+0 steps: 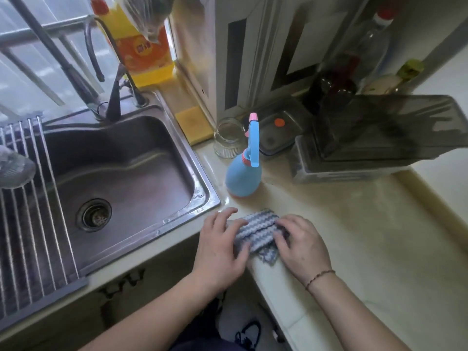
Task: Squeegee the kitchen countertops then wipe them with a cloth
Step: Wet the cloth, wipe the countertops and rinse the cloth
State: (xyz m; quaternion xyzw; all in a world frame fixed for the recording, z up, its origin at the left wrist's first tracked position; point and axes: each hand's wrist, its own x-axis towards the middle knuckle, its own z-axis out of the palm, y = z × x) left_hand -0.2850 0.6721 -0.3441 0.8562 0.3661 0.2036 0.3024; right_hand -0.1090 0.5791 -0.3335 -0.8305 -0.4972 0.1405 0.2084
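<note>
A grey and white striped cloth point(258, 230) lies folded on the cream countertop point(367, 236), near its front edge and just right of the sink. My left hand point(220, 247) grips the cloth's left side, fingers spread over it. My right hand point(301, 241) presses on its right side, thumb tucked under a fold. Part of the cloth is hidden beneath both hands. No squeegee is in view.
A blue spray bottle point(241, 176) stands just behind the cloth. Farther back are a glass jar point(229, 138), a yellow sponge point(193, 124), a lidded container point(277, 135) and a dark plastic box point(374, 138). The steel sink point(121, 178) with a roll-up rack point(27, 211) lies to the left.
</note>
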